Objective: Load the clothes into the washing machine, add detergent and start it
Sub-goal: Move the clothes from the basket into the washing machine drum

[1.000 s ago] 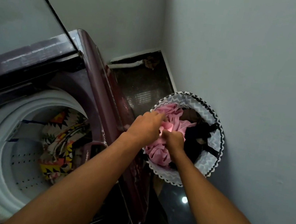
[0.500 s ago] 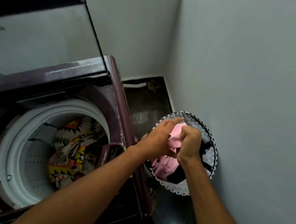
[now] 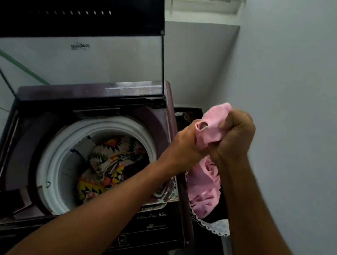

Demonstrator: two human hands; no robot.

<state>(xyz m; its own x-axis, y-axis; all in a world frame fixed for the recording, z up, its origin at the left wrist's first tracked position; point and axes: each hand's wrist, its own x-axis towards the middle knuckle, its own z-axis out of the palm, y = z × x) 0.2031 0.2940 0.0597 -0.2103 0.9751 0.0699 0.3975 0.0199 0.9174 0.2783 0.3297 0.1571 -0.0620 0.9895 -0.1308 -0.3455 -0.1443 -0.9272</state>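
Lifting a soft pink cloth garment (image 3: 213,125) is the step in hand: both hands are closed around its upper end, the left hand (image 3: 185,140) beside the right hand (image 3: 235,135), knuckles nearly touching. The garment's lower part (image 3: 204,186) hangs down to the round white laundry basket with a zigzag-trimmed fabric rim (image 3: 214,225), which stands just to the right of the maroon top-loading washing machine (image 3: 155,218). The machine's glass lid (image 3: 75,57) stands open and upright at its rear. Inside the machine, the white perforated drum (image 3: 55,164) already contains one patterned multicolour cloth (image 3: 109,162).

Judgement: loading is partly done; detergent and start are not yet addressed. The next move calls for carrying the garment leftward over the machine's right edge, clearing its trailing end from the basket, then releasing it above the drum opening.
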